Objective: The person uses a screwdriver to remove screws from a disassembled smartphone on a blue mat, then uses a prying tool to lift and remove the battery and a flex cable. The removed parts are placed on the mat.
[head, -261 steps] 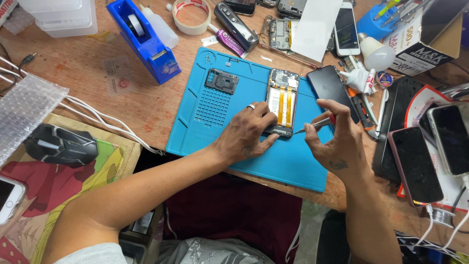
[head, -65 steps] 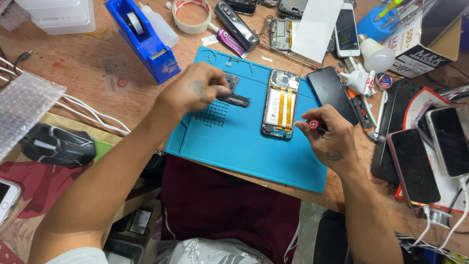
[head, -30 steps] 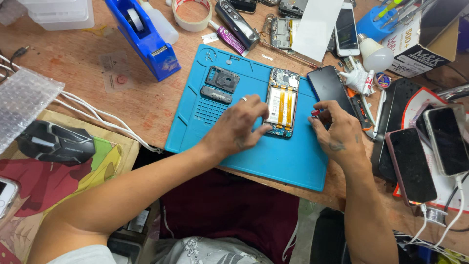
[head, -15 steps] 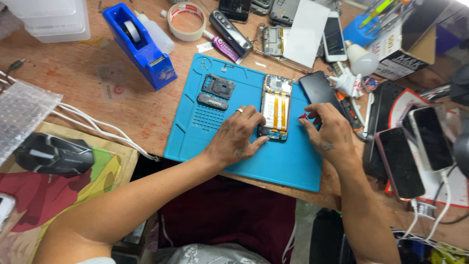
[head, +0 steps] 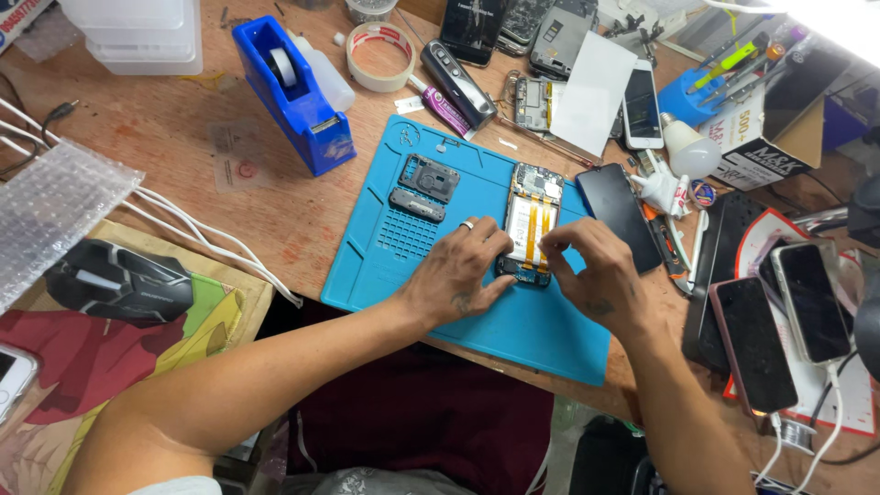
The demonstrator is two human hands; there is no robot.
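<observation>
Your bench holds: one opened phone (head: 530, 223), one blue mat (head: 394, 266), two loose dark covers (head: 424, 186), one blue tape dispenser (head: 295, 92), one tape roll (head: 379, 55), one black mouse (head: 119, 281), two hands, left (head: 456, 271) and right (head: 596, 280).

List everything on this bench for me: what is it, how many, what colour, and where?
mat: one, blue, bench centre
opened phone: one, yellow inside, on mat under both hands
small parts: two, dark, mat upper left
tape dispenser: one, blue, left of mat
tape roll: one, beige, top centre
mouse: one, black, far left
cables: several, white, left
bubble wrap: one sheet, clear, far left
dark phones: two, right edge
left hand: on the phone's lower end, wears ring
right hand: fingertips on phone
</observation>
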